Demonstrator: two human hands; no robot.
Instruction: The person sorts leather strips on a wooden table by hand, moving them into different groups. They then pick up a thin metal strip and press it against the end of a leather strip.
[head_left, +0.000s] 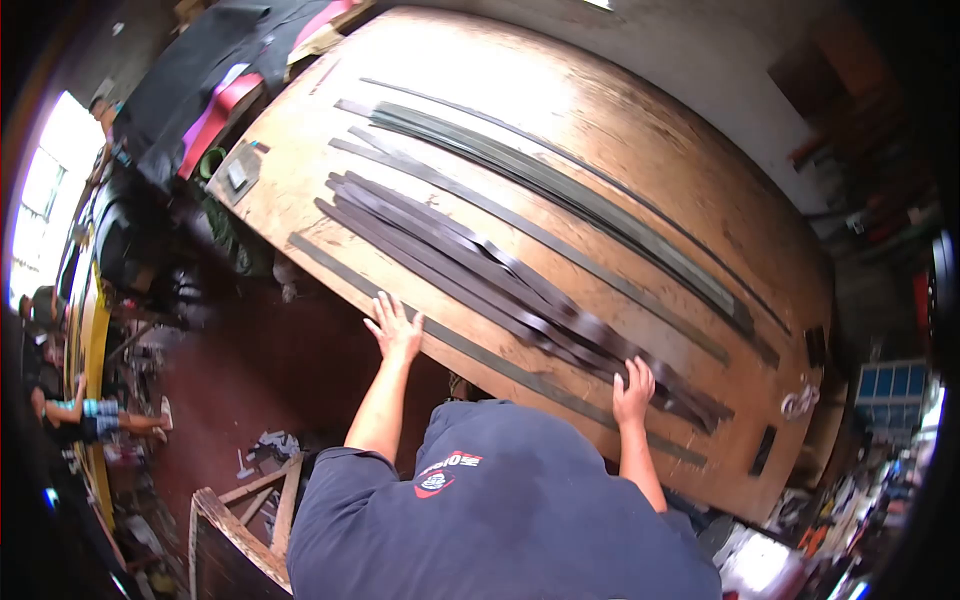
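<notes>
Broad wooden tabletop (640,130) filling the upper middle of the head view, tilted across the frame. Dark navy shirt (500,520) with a small red and white logo low in the foreground. Long dark strips (480,270) lying side by side along the tabletop, one bundle in the middle, a greyer bundle (560,185) farther back, a single strip (480,355) nearest the front edge. Left hand (395,330) flat at the front edge, fingers spread, touching that near strip. Right hand (634,390) resting on the end of the middle bundle, fingers together and slightly curled over it. Wooden frame (250,510) on the floor at lower left. Another person (90,415) seated far left.
</notes>
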